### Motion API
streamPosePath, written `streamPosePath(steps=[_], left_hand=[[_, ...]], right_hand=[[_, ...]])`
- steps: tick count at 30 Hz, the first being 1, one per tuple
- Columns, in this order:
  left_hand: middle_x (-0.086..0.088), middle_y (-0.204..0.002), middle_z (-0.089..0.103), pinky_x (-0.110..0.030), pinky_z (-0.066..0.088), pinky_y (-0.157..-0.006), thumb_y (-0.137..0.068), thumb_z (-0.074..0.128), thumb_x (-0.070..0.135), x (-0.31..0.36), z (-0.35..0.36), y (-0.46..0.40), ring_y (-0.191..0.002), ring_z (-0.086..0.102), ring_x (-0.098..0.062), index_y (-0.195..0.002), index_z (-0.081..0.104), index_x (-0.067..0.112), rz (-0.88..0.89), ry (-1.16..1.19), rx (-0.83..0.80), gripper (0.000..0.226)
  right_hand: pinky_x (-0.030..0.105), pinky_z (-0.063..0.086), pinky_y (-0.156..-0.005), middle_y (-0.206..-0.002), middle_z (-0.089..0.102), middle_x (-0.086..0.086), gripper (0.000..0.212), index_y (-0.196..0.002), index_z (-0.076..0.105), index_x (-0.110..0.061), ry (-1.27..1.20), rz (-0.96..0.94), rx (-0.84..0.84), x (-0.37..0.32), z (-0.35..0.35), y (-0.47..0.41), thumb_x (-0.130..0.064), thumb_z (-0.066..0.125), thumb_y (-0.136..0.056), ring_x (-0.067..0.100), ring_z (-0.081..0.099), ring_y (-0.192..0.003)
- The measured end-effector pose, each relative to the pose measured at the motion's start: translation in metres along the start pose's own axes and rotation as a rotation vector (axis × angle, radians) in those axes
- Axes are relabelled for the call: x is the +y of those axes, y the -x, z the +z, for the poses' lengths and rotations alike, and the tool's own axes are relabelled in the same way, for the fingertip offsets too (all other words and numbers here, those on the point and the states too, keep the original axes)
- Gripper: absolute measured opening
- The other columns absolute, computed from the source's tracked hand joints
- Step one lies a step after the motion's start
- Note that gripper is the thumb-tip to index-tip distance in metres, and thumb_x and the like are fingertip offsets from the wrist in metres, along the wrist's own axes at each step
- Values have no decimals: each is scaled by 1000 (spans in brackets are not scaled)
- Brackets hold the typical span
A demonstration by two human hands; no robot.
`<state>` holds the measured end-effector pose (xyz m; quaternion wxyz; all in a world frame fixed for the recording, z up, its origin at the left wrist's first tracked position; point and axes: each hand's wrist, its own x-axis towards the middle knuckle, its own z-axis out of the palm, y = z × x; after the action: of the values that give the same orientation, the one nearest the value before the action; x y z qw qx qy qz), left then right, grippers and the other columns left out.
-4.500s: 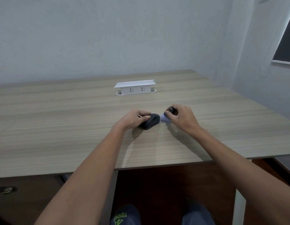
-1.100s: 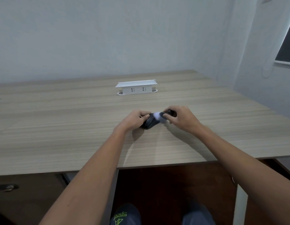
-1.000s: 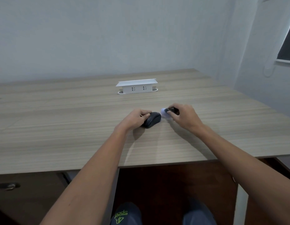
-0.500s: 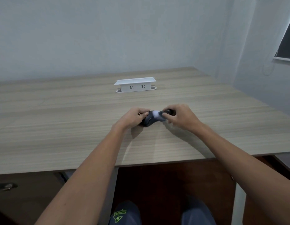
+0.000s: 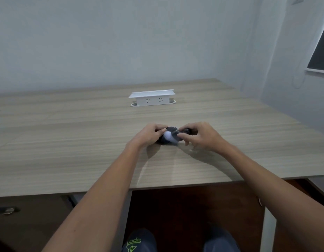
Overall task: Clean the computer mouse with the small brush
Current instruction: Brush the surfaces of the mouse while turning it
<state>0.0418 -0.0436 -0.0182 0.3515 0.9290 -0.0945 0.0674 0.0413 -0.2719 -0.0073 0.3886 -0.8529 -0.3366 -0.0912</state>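
Observation:
A black computer mouse (image 5: 171,129) lies on the wooden table (image 5: 66,142), near its middle. My left hand (image 5: 148,136) grips the mouse from its left side. My right hand (image 5: 201,136) pinches the dark handle of a small brush (image 5: 184,132). The brush's pale, blurred bristle head (image 5: 168,136) lies on top of the mouse, covering much of it.
A white socket box (image 5: 151,98) with its lid raised stands at the back of the table. The table's front edge runs just below my forearms, with dark floor and my knees underneath. A wall corner and a dark window lie to the right.
The brush head has swept back and forth over the mouse: off its right end a second ago, on top of it now. My left hand has kept its hold.

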Motion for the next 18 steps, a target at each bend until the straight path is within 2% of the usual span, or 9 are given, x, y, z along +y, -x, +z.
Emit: streamPosePath(steps=[2,5,7,10,12,14,16,18], left_hand=[[10,-118,64,-9,32,-88,-101,48,15,1,0,0,-112,52,-2,-129,65,13,8,7,-2,32],[9,-115,63,-10,32,-90,-102,47,13,1,1,1,-113,53,-4,-130,64,12,-10,21,-10,33],[9,-118,63,-9,32,-90,-102,47,13,1,0,1,-113,53,-4,-129,64,11,-8,19,-11,33],[4,-132,62,-13,31,-98,-101,49,15,0,-1,0,-122,51,-5,-132,62,10,-13,6,-9,34],[4,-130,63,-15,32,-98,-101,49,15,0,-1,0,-122,52,-5,-131,63,11,-4,-10,-15,33],[10,-119,63,-14,33,-95,-101,48,14,2,-1,2,-117,53,-5,-129,64,11,8,-14,-17,32],[10,-117,63,-14,33,-94,-101,48,15,2,-1,3,-114,53,-4,-129,64,12,9,-11,-12,32],[6,-115,66,-11,35,-87,-101,49,14,1,-1,2,-109,52,-3,-127,66,12,17,-2,-7,31]], right_hand=[[20,52,-57,-62,70,-10,15,-99,78,-18,28,28,-21,2,2,0,-27,72,-90,2,67,-54],[35,56,-67,-65,64,-13,19,-96,79,-16,250,52,164,15,2,-6,-32,70,-90,15,69,-67],[33,56,-68,-68,69,-9,18,-96,79,-14,148,24,156,10,2,-6,-29,71,-90,14,69,-66],[19,52,-64,-67,74,-2,16,-98,79,-14,15,-11,-9,-1,6,-3,-25,73,-89,7,69,-61],[22,51,-67,-71,73,-6,17,-98,79,-15,127,23,29,6,9,-6,-27,72,-89,9,68,-68],[31,53,-72,-83,75,-3,18,-99,78,-14,276,69,152,16,8,-10,-27,69,-89,17,69,-80],[24,50,-70,-83,75,-3,16,-98,78,-14,218,75,192,16,6,-9,-24,69,-89,14,69,-78],[14,45,-63,-72,71,-10,13,-96,79,-15,55,42,113,8,5,-7,-21,71,-88,0,64,-64]])
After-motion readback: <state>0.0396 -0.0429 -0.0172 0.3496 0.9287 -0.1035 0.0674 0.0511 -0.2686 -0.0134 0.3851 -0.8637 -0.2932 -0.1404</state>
